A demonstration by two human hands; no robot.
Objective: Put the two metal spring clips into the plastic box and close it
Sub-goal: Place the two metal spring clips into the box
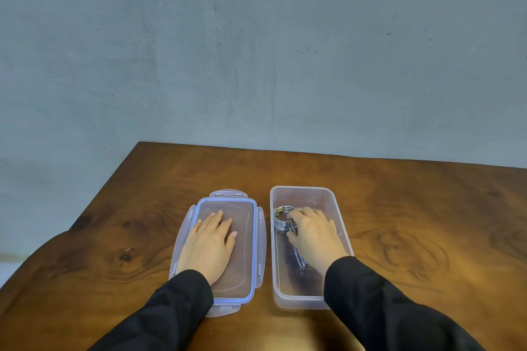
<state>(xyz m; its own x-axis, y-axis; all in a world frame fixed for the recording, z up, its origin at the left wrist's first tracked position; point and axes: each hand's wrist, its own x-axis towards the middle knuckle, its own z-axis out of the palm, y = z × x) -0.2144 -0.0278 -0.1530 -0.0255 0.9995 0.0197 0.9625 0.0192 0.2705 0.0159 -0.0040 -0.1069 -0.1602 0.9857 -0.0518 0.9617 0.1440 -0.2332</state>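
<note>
A clear plastic box [302,192] stands open on the wooden table, right of centre. My right hand [315,234] is inside it, fingers closed around a metal spring clip [282,216] whose coil shows at the hand's left; thin wire arms [299,258] run toward me below the hand. Whether these belong to one clip or two, I cannot tell. The box's lid [242,236], with a blue seal and side flaps, lies flat to the left of the box. My left hand [209,242] rests palm down on the lid, fingers spread.
The wooden table [427,222] stretches to the right and left of the box and lid. Its far edge meets a grey concrete wall [256,51]. The table's left edge runs diagonally toward me.
</note>
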